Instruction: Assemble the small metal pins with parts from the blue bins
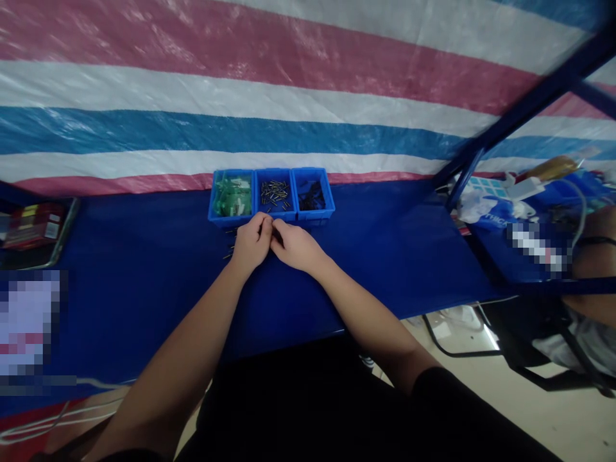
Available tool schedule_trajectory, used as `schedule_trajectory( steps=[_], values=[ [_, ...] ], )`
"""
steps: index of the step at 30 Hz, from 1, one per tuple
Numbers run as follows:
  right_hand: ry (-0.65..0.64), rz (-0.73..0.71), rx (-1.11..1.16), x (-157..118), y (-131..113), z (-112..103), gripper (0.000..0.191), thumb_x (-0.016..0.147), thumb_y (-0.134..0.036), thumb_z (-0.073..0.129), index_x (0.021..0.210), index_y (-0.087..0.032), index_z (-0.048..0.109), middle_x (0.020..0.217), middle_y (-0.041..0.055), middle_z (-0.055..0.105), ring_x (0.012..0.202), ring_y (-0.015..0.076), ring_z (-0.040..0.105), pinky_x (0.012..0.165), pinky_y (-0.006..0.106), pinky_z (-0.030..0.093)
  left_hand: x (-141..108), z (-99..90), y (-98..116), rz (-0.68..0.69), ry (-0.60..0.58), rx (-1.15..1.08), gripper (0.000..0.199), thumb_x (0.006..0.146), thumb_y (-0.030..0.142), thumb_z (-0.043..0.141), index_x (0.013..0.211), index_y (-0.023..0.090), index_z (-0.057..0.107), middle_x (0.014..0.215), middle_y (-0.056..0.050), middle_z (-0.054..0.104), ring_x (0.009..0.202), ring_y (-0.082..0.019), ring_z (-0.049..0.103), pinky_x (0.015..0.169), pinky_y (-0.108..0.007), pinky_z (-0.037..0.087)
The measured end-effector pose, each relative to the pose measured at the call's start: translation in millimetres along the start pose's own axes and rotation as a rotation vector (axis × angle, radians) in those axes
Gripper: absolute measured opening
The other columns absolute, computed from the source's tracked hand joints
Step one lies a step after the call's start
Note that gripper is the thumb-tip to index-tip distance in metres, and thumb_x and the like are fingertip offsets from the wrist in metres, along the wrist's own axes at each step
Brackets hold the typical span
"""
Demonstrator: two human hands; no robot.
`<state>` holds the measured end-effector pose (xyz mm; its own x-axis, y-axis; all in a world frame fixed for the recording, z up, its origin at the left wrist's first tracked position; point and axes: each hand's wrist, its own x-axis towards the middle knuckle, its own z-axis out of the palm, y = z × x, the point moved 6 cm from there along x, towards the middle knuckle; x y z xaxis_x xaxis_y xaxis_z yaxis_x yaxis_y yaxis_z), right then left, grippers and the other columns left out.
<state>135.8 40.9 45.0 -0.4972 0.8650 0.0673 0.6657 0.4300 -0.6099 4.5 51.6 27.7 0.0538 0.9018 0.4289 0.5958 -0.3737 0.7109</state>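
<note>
PINS OUT: Short metal pins are laid in a small loose row on the surface, at 9 o'clock from the hands and just beside the left grip. Their exact number cannot be told, as the row is partly hidden.

LEFT GRIP: The left grip is curled almost closed, its fingertips meeting those of the other hand. Whether anything is held cannot be told.

RIGHT GRIP: The right grip is curled in the same way and is pressed against the left grip at its 9 o'clock. Anything held would be hidden by the fingers.

LEFT IN BINS: Many loose pins are left in the middle blue plastic bin, at 12 o'clock from the hands and just beyond them. Green parts are held in the left bin, and black parts in the right bin.

FARTHER OUT: A striped tarpaulin is hung behind the surface at 12 o'clock. A metal tray is placed at 9 o'clock, and a blue frame is seen at 2 o'clock.
</note>
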Motion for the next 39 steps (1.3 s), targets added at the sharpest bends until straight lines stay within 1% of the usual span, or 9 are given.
schedule_trajectory(
  steps=[6, 12, 16, 21, 24, 27, 30, 35, 39],
  values=[
    [0.009, -0.019, 0.0, 0, 1, 1, 0.021, 0.105, -0.028, 0.048, 0.12, -0.016, 0.057, 0.106, 0.0089, 0.075, 0.085, 0.0205, 0.068, 0.068, 0.031, 0.037, 0, -1.1, -1, -0.014, 0.02, -0.012, 0.028, 0.107, 0.04, 0.046, 0.096, 0.02, 0.064, 0.076, -0.002, 0.068, 0.067, -0.019, 0.065, 0.065, -0.029, 0.046],
    [0.016, -0.033, 0.005, -1, -1, 1, 0.018, 0.105, -0.027, 0.048, 0.117, -0.016, 0.057, 0.107, 0.0084, 0.074, 0.086, 0.0197, 0.067, 0.068, 0.031, 0.036, -1, -3.6, 3, -0.006, 0.034, -0.019, 0.028, 0.107, 0.039, 0.046, 0.091, 0.021, 0.059, 0.072, -0.001, 0.063, 0.064, -0.018, 0.061, 0.064, -0.028, 0.044],
    [0.002, -0.032, 0.041, -2, -4, -1, 0.013, 0.105, -0.027, 0.049, 0.111, -0.017, 0.056, 0.105, 0.0073, 0.074, 0.087, 0.0184, 0.067, 0.069, 0.029, 0.037, -1, -4.9, 3, -0.037, 0.051, -0.037, 0.037, 0.109, 0.049, 0.046, 0.088, 0.021, 0.057, 0.068, 0.0, 0.06, 0.061, -0.016, 0.057, 0.061, -0.028, 0.042],
    [0.029, -0.06, 0.067, -2, -4, -3, 0.017, 0.108, -0.03, 0.045, 0.106, -0.018, 0.056, 0.1, 0.0057, 0.072, 0.085, 0.0175, 0.065, 0.07, 0.029, 0.038, -1, -8.1, 4, -0.049, 0.1, -0.084, 0.052, 0.107, 0.065, 0.051, 0.078, 0.021, 0.051, 0.063, 0.002, 0.056, 0.056, -0.015, 0.052, 0.056, -0.028, 0.039],
    [0.056, -0.073, 0.074, -1, -3, -4, 0.02, 0.109, -0.031, 0.044, 0.105, -0.018, 0.058, 0.099, 0.0052, 0.072, 0.085, 0.017, 0.065, 0.073, 0.029, 0.041, -1, -9.5, 7, -0.021, 0.114, -0.073, 0.061, 0.108, 0.07, 0.047, 0.071, 0.021, 0.046, 0.058, 0.002, 0.049, 0.053, -0.014, 0.047, 0.054, -0.029, 0.036],
    [0.069, -0.072, 0.099, -1, -2, -5, 0.02, 0.109, -0.032, 0.044, 0.108, -0.019, 0.06, 0.101, 0.0046, 0.072, 0.087, 0.0167, 0.066, 0.076, 0.028, 0.044, -1, -9.4, 8, -0.014, 0.108, -0.057, 0.064, 0.109, 0.07, 0.041, 0.068, 0.021, 0.044, 0.057, 0.001, 0.047, 0.053, -0.014, 0.046, 0.053, -0.029, 0.034],
    [0.096, -0.071, 0.118, -1, -2, -8, 0.022, 0.11, -0.034, 0.043, 0.107, -0.02, 0.06, 0.101, 0.0044, 0.071, 0.088, 0.0163, 0.066, 0.078, 0.028, 0.044, -2, -9.8, 7, -0.024, 0.125, -0.042, 0.06, 0.11, 0.066, 0.041, 0.071, 0.021, 0.047, 0.059, 0.001, 0.049, 0.054, -0.014, 0.048, 0.055, -0.029, 0.036],
    [0.141, -0.058, 0.147, -2, -2, -13, 0.025, 0.111, -0.035, 0.04, 0.109, -0.02, 0.06, 0.097, 0.003, 0.07, 0.086, 0.0153, 0.065, 0.079, 0.028, 0.044, -4, -9.0, 4, -0.036, 0.148, -0.083, 0.04, 0.107, 0.057, 0.05, 0.092, 0.021, 0.059, 0.073, 0.0, 0.062, 0.062, -0.015, 0.058, 0.062, -0.028, 0.044],
    [0.149, -0.035, 0.157, -3, -2, -13, 0.026, 0.111, -0.035, 0.039, 0.112, -0.019, 0.059, 0.098, 0.0036, 0.07, 0.088, 0.0166, 0.067, 0.079, 0.029, 0.045, -5, -8.1, 5, -0.022, 0.142, -0.116, 0.039, 0.107, 0.057, 0.05, 0.095, 0.021, 0.059, 0.076, -0.001, 0.064, 0.063, -0.015, 0.06, 0.062, -0.028, 0.045]
  ],
)
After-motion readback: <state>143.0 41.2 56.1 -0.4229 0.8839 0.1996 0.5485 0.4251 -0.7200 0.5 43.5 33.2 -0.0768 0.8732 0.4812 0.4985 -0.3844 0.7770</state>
